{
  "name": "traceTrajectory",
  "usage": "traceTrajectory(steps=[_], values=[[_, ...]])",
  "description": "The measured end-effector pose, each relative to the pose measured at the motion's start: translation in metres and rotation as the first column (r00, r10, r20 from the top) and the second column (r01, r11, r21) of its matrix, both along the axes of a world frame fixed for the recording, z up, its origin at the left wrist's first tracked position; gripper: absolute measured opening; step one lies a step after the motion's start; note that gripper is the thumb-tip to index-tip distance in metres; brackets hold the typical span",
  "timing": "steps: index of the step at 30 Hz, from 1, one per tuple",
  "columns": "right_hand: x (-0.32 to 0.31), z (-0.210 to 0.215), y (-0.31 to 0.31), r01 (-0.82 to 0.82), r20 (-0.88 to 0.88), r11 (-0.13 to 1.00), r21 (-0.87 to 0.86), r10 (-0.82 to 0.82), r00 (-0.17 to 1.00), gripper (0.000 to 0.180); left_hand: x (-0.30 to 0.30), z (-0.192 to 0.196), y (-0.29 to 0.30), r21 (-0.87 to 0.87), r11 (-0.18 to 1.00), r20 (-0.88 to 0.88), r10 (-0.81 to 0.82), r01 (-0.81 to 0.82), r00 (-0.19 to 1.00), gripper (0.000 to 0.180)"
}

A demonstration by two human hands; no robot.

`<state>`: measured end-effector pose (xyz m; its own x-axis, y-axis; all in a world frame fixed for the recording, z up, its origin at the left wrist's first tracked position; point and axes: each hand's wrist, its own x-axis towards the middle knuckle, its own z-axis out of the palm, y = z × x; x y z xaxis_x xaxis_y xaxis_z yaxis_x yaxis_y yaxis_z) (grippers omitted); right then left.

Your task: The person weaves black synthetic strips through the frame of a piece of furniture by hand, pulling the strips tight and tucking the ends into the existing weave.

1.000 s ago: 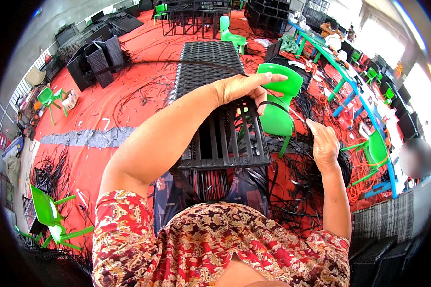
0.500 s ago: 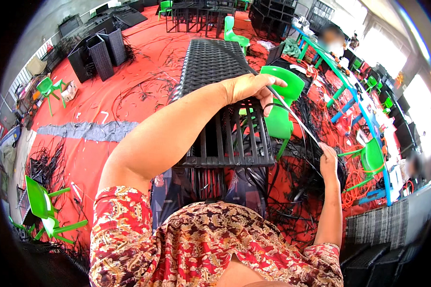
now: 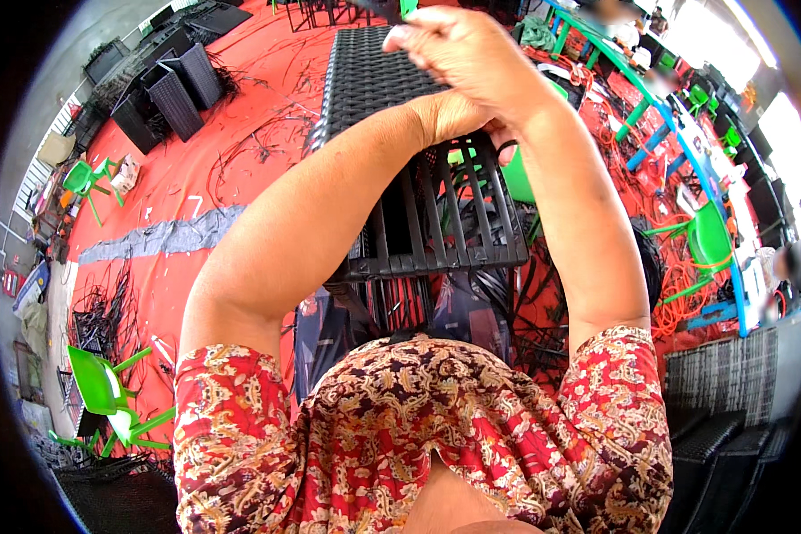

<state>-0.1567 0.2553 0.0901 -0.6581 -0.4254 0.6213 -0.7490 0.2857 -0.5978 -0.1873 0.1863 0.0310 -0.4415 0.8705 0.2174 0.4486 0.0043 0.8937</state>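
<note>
Before me stands a black woven wicker furniture piece (image 3: pixel 365 76), its weave on top and open slats (image 3: pixel 432 218) at the near end. My left hand (image 3: pixel 458 116) lies over its right edge, fingers curled down; a bit of black strip shows beside one fingertip, while my right wrist hides most of the fingers. Crossing above it, my right hand (image 3: pixel 463 53) reaches to the far side, its fingers closed. A dark strip (image 3: pixel 381 9) sticks out beyond its fingertips at the top edge of the picture.
Black strip scraps lie over the red floor covering (image 3: pixel 267 80). Green chairs stand at the left (image 3: pixel 98 378) and right (image 3: pixel 710 238). Woven panels (image 3: pixel 182 93) stand at the far left; a long blue-green bench frame (image 3: pixel 676 125) runs along the right, with orange cord near it.
My right hand has swung from the right, where it held the strip's long end, up and across my left hand to the far side. The view has shifted slightly.
</note>
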Motion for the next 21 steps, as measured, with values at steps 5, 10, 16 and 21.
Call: traceTrajectory(steps=[5, 10, 16, 21], values=[[0.044, -0.009, 0.076, 0.008, 0.31, 0.96, -0.279, 0.082, 0.947, 0.024, 0.003, 0.012, -0.019, -0.152, 0.981, -0.374, 0.054, -0.118, 0.926, 0.044], [0.062, -0.05, 0.109, 0.139, 0.38, 0.968, -0.207, -0.051, 0.924, 0.017, 0.021, 0.021, -0.067, 0.108, 0.928, -0.626, 0.342, -0.357, 0.701, 0.022], [0.059, -0.07, 0.13, 0.121, 0.434, 0.989, -0.085, -0.073, 0.898, 0.017, 0.053, -0.004, -0.071, 0.034, 0.903, -0.669, 0.339, -0.429, 0.661, 0.011], [0.046, -0.076, 0.127, 0.086, 0.436, 0.995, -0.059, -0.052, 0.898, 0.02, 0.064, -0.003, -0.056, -0.082, 0.761, -0.877, 0.252, -0.644, 0.409, 0.014]])
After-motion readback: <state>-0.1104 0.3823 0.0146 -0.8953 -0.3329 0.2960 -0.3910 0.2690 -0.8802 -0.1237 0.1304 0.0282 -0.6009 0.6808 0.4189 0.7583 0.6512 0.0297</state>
